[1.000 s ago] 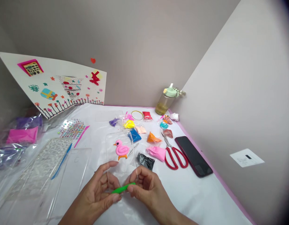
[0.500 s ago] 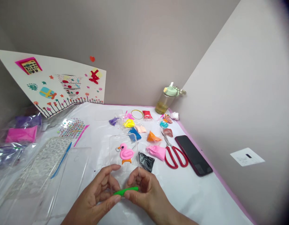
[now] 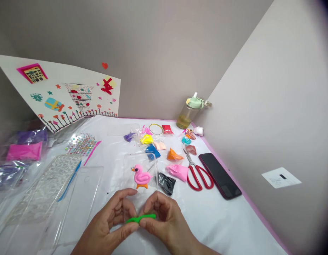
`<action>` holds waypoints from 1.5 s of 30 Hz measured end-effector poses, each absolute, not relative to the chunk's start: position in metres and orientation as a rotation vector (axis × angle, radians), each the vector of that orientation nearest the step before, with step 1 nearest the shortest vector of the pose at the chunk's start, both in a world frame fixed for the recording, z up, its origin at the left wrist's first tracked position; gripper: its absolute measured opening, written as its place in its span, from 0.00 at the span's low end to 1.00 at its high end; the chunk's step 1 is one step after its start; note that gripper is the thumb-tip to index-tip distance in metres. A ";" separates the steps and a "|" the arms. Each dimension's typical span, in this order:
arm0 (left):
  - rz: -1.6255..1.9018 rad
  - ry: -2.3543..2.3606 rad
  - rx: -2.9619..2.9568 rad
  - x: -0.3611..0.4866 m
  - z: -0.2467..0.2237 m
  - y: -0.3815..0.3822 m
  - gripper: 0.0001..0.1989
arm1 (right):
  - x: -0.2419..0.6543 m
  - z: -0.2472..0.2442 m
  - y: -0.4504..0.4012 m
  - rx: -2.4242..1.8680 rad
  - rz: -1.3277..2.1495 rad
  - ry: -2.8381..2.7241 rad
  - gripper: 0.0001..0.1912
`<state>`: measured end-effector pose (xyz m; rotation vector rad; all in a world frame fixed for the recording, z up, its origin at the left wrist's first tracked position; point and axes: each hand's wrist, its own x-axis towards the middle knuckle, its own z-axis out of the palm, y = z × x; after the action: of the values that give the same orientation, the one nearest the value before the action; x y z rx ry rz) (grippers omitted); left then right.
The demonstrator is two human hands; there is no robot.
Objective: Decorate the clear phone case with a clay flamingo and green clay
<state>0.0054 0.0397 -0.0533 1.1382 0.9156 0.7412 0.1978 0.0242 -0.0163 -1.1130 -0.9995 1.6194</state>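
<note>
A clear phone case (image 3: 140,161) bears a pink clay duck (image 3: 142,177) with an orange beak and feet. Across the case's near end lies a strip of green clay (image 3: 141,218), pinched between thumbs and fingers. My left hand (image 3: 114,216) is closed on the left part of the strip and touches the case's left edge. My right hand (image 3: 164,216) is closed on the strip's right part, at the case's right edge. A black clay packet (image 3: 166,183) lies just right of the case.
Red-handled scissors (image 3: 198,173) and a phone (image 3: 219,176) lie to the right. Coloured clay packets spread behind the case, with a bottle (image 3: 188,113) farther back. At left are a blue tool (image 3: 70,180), clear cases, rhinestones (image 3: 81,144) and bagged clay (image 3: 24,151).
The green strip now bends slightly in the middle, and both hands have shifted a little to the left. The case and duck appear slightly turned, with the duck a little lower.
</note>
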 end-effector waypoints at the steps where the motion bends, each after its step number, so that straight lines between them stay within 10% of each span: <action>1: 0.744 0.933 1.139 0.006 -0.052 0.040 0.23 | 0.198 -0.016 0.024 -1.103 1.625 -1.010 0.21; 45: 0.735 0.981 1.035 0.006 -0.041 0.044 0.12 | 0.212 -0.011 0.018 -1.186 1.578 -1.323 0.13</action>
<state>0.0061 0.0440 -0.0409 1.0346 0.9813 0.7349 0.2120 0.0178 -0.0105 -1.1857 -1.3231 1.5783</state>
